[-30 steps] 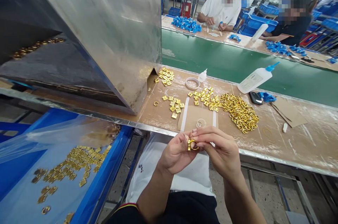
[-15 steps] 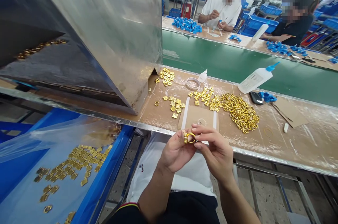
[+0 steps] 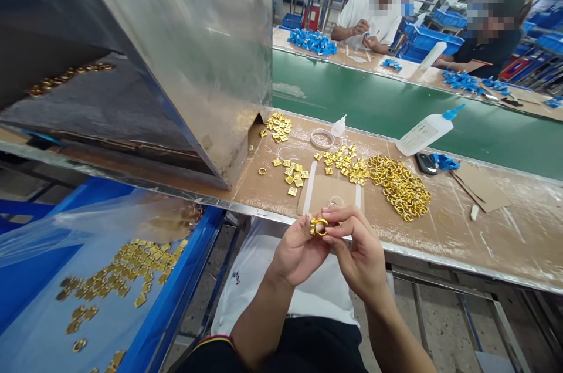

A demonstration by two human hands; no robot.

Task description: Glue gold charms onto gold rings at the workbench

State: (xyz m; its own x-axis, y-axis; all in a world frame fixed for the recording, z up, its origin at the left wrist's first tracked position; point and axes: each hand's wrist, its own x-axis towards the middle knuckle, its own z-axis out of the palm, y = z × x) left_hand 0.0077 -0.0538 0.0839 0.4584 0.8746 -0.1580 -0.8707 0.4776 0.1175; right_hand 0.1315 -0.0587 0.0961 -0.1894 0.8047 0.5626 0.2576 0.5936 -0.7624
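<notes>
Between my two hands, just in front of the bench edge, is a gold ring (image 3: pixel 321 227) with a squarish top piece. My left hand (image 3: pixel 300 251) pinches the top piece between thumb and fingers. My right hand (image 3: pixel 358 247) grips the band from the other side with thumb and fingertips. Behind my hands lies a cardboard sheet (image 3: pixel 329 188) with white tape strips. A pile of gold rings (image 3: pixel 402 188) is heaped to its right, and loose gold square pieces (image 3: pixel 295 173) lie to its left.
A metal hood (image 3: pixel 206 68) stands at left on the bench. Below it, a blue bin (image 3: pixel 206 232) holds gold pieces on plastic film. A tape roll (image 3: pixel 322 138), a small bottle (image 3: pixel 338 126) and a large bottle (image 3: pixel 424 134) stand near the green belt (image 3: pixel 352 88). Two people work beyond.
The ring has turned slightly between my fingers, and my hands have shifted a little. The bench things stay where they were.
</notes>
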